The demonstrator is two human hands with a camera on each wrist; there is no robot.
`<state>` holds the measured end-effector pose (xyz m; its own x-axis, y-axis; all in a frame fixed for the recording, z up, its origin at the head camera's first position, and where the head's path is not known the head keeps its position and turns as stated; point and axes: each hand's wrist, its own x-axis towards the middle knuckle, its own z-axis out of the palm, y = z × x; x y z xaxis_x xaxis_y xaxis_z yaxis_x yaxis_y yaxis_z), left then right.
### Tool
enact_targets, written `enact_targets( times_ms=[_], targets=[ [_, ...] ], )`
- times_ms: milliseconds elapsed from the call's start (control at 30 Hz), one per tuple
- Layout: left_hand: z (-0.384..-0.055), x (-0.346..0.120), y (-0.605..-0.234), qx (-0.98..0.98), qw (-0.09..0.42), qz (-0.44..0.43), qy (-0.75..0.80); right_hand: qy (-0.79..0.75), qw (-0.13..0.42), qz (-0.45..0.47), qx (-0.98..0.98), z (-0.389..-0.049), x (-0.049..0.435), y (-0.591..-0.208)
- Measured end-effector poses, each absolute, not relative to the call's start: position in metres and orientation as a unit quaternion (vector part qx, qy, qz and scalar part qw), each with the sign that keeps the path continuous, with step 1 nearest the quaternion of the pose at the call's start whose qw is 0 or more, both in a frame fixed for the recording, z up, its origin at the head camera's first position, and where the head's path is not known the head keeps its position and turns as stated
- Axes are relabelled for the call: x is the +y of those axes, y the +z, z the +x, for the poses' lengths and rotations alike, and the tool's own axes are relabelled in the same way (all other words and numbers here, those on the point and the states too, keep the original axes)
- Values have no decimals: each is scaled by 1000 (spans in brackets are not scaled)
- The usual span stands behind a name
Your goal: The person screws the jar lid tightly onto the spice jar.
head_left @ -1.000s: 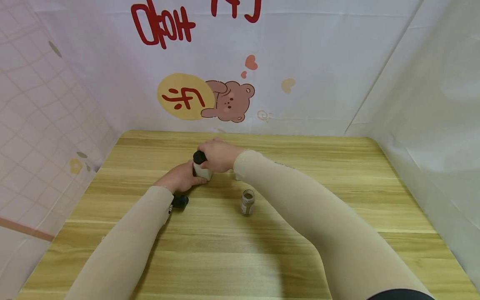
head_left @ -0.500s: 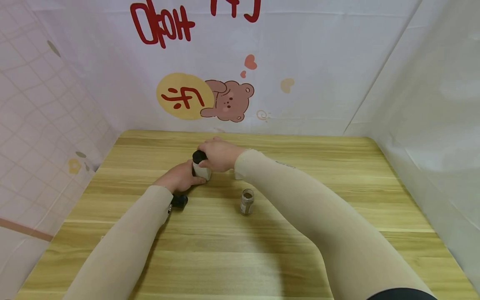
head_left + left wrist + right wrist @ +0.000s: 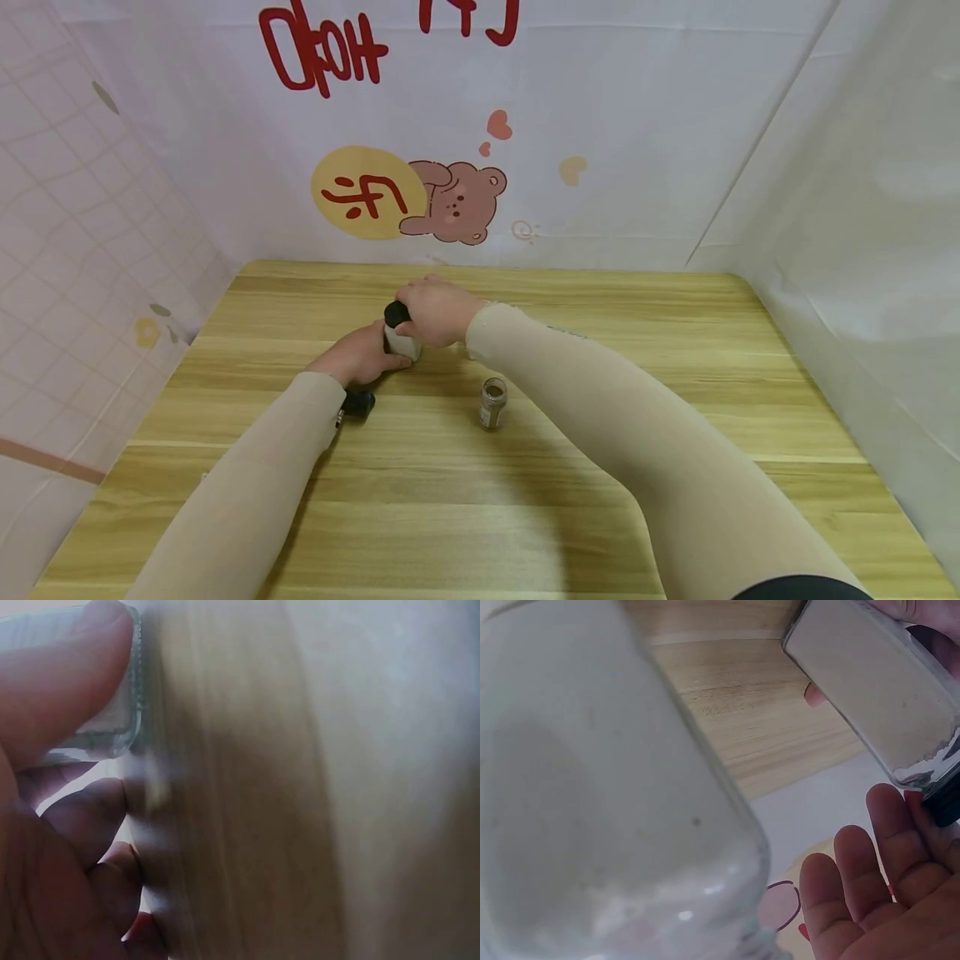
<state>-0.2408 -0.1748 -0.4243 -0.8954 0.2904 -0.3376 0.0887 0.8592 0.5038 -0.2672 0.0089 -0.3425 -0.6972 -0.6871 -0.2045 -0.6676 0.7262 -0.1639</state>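
Note:
A square glass jar [image 3: 405, 344] with a black cap [image 3: 396, 313] stands at the back left of the table; pale powder [image 3: 877, 690] fills most of it. My left hand [image 3: 362, 356] holds the jar low down, its thumb across the near side. At the top, my right hand [image 3: 438, 310] pinches the cap between thumb and forefinger. Its other fingers extend loosely past the cap in the right wrist view. A second glass container [image 3: 600, 795] of white powder looms close to the right wrist camera; my right forearm hides most of it in the head view.
A small round glass jar [image 3: 492, 404], without a lid, stands on the wooden table [image 3: 465, 533] in front of my right forearm. A black piece [image 3: 359, 405] sits beside my left wrist. A white printed cloth [image 3: 622, 108] hangs behind the table.
Both hands stay on the same jar and cap. Little else differs besides a very slight shift of the whole head view.

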Motion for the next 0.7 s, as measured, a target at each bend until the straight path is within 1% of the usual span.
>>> enact_targets(
  times_ms=[233, 500, 700],
  targets=[
    [-242, -174, -424, 941, 207, 108, 244, -35, 138, -369, 919, -268, 9, -341],
    [-241, -174, -425, 941, 211, 102, 245, -18, 136, -369, 919, -271, 17, -338],
    [-240, -174, -425, 942, 209, 88, 246, -77, 93, -352, 928, -271, 37, -326]
  ],
)
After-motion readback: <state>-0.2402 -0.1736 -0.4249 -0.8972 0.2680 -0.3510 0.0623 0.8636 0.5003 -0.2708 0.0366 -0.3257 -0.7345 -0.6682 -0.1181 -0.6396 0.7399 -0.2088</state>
